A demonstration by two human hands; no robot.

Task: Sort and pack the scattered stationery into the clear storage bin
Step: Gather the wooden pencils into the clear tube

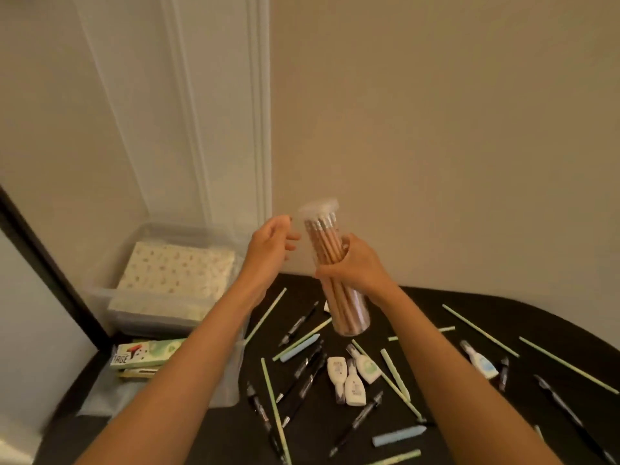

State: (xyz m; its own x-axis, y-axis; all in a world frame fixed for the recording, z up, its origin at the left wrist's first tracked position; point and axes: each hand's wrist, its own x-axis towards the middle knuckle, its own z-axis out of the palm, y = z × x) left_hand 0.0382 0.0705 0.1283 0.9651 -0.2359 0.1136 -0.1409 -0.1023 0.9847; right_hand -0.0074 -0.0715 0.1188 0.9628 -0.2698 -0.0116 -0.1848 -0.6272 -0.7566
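Right hand (355,265) grips clear pencil tube (347,310) round middle, held tilted in air above black surface (570,391). Left hand (268,243) holds nothing, fingers loosely spread, just left of tube's lid. Clear storage bin (100,293) left of tube, patterned pad (174,270) inside. Pens (298,323), green sticks (268,313), correction tapes (337,367) scattered on surface below tube.
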